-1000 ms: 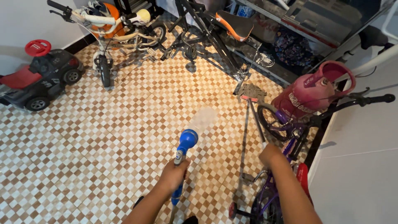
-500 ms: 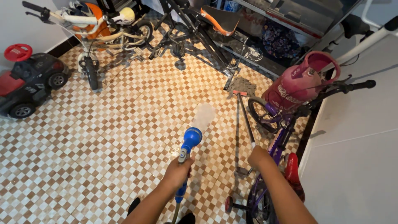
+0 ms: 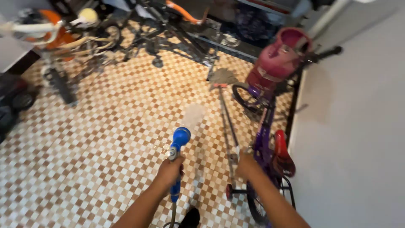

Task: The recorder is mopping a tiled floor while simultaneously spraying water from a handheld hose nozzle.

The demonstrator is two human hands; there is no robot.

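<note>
I'm seeing the left hand (image 3: 169, 171) wrapping tight around the blue spray nozzle (image 3: 178, 145), spraying over checkered tiles (image 3: 93, 139). The right hand (image 3: 246, 164) is gripping the broom handle (image 3: 225, 120) beside the purple bicycle (image 3: 265, 143).

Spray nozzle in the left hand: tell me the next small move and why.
Probably swing the blue spray nozzle slightly left. The left hand aims its spray just ahead, toward the broom and purple bicycle, which the right hand is at, while the checkered floor to the left looks barely wet.
</note>
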